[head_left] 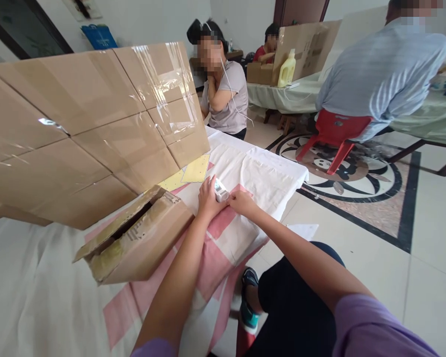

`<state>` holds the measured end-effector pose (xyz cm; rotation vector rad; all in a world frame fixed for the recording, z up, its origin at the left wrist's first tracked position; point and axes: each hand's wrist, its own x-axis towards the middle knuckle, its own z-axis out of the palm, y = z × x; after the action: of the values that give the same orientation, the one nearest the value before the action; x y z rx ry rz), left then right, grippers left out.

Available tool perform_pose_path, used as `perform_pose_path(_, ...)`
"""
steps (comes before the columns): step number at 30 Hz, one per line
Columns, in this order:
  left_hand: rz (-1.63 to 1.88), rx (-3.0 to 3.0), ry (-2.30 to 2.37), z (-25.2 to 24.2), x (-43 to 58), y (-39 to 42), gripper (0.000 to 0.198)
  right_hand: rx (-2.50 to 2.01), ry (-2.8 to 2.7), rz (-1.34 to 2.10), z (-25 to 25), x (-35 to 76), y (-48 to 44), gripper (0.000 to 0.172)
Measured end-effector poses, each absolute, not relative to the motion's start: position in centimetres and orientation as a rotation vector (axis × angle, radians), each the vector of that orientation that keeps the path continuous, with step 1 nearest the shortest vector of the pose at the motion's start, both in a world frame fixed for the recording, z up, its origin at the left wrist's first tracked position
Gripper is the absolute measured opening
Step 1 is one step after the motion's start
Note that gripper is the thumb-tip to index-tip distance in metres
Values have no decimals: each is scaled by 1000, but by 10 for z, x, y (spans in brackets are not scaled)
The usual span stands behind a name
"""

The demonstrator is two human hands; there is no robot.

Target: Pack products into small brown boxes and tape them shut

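Observation:
Near the table's right edge, my left hand (pixel 207 198) is closed around a small white box-shaped item (pixel 220 190) with a bluish patch on its upper face. What exactly the item is cannot be made out. My right hand (pixel 241 203) is just to its right, fingers pinched together at the item's lower corner. Whether something thin is between those fingertips is too small to tell. Under both hands lies a pink and white checked cloth (pixel 223 223). Yellow sheets (pixel 195 169) lie just beyond my left hand.
An open cardboard box (pixel 144 238) stands left of my forearms. Behind it rises a wall of taped cartons (pixel 107 119). One person (pixel 228 91) sits beyond the table; another sits on a red chair (pixel 338 131) at right. A yellow jug (pixel 287 69) stands on a farther table.

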<state>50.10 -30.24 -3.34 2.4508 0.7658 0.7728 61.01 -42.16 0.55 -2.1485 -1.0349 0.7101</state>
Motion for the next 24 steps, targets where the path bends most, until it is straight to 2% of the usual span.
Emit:
perform_pose_path(5, 808, 2470, 751, -37, 501, -300, 103, -2179, -1134, 637, -3, 609, -419, 19)
perform_pose_path(24, 765, 2395, 768, -29, 498, -302, 108, -2094, -1227, 576, -8, 610, -435, 25)
